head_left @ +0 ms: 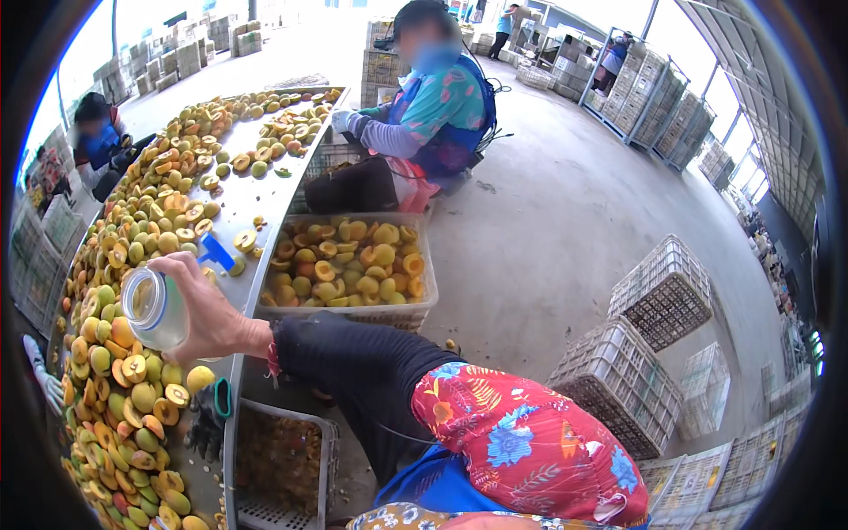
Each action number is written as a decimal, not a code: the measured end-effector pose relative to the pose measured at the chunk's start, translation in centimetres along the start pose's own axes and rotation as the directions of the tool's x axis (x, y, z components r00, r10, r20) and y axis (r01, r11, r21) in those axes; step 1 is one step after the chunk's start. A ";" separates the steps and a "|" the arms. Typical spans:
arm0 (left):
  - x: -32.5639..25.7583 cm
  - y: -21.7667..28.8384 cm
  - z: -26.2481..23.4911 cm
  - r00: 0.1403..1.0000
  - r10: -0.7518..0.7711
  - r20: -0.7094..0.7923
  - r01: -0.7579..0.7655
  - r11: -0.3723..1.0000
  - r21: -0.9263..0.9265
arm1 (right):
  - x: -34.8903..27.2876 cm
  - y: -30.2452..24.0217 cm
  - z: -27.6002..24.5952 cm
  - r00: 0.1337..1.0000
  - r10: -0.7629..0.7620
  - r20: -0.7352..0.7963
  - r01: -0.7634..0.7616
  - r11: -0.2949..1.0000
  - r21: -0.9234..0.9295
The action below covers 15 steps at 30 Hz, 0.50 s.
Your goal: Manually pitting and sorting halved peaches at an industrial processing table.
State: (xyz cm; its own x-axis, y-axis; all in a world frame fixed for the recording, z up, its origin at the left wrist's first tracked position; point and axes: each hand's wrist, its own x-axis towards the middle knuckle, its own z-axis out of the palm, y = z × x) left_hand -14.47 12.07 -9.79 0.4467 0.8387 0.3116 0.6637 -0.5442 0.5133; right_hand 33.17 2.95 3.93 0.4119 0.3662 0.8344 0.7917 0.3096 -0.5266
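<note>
Reaching out over the left part of the scene, my right hand (pixel 208 305) is closed around a clear jar (pixel 163 314) with a round rim. The jar is held above halved yellow-orange stone fruit (pixel 141 389), which looks like apricots or plums, heaped on a metal table (pixel 231 199). Just beyond my fingers lies a blue T-shaped tool (pixel 217 253). A black glove with a green cuff (pixel 212 413) rests on the table on the near side of my wrist. My left hand is out of view.
A crate of fruit halves (pixel 349 305) stands beside the table; a lower crate (pixel 291 508) holds brown scraps. One co-worker (pixel 442 115) sits across, another (pixel 99 146) at far left, and a gloved hand (pixel 46 378) shows at the left edge. Plastic crates (pixel 618 380) stand right.
</note>
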 end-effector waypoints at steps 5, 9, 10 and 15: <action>0.3 1.1 -0.1 1.000 -0.013 0.007 0.013 1.000 -0.027 | 0.9 -7.2 -7.1 0.965 -0.247 -0.085 0.246 0.969 -0.021; -0.2 0.8 0.1 0.993 -0.110 0.043 0.113 0.990 -0.086 | -0.4 -12.9 -12.3 0.908 -0.402 -0.114 0.380 0.908 -0.178; 0.6 -2.0 1.2 0.994 -0.108 0.036 0.111 0.990 -0.090 | -0.7 -14.5 -13.7 0.900 -0.423 -0.108 0.395 0.894 -0.213; 0.9 -1.7 1.9 1.000 -0.012 0.015 0.013 0.996 -0.083 | -4.2 -18.8 -20.0 0.919 -0.390 -0.057 0.363 0.895 -0.259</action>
State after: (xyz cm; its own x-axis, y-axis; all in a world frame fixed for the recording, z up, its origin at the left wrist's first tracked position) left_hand -14.08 13.68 -11.89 0.4475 0.8446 0.2939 0.6172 -0.5295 0.5819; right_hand 25.58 -21.93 13.57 0.0960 0.1658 0.9815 0.9750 0.1827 -0.1262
